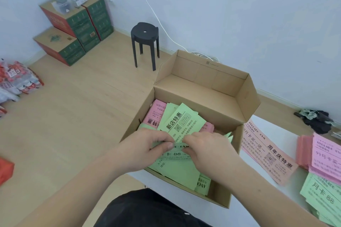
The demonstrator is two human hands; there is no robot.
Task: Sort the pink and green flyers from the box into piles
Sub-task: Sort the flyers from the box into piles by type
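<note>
**Cardboard box (203, 81), mid-sort**

It's sitting open on the white table (267, 204) right in front of me. My left hand (147, 145) and right hand (206, 149) are meeting over its near end, fingertips almost touching, both pinching the green flyers (181, 121) lying on top. Pink flyers (155, 114) are poking out underneath at the far-left corner. On my right, a loose pink sheet (267, 155) is lying beside the box, then a pink pile (326, 156) and a green pile (321, 197).

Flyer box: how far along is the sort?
Partway. Done: a pink pile and a green pile lie on the table. In hand: left hand and right hand pinch a green flyer in the cardboard box. Left: pink flyers and green flyers lie mixed inside.
</note>
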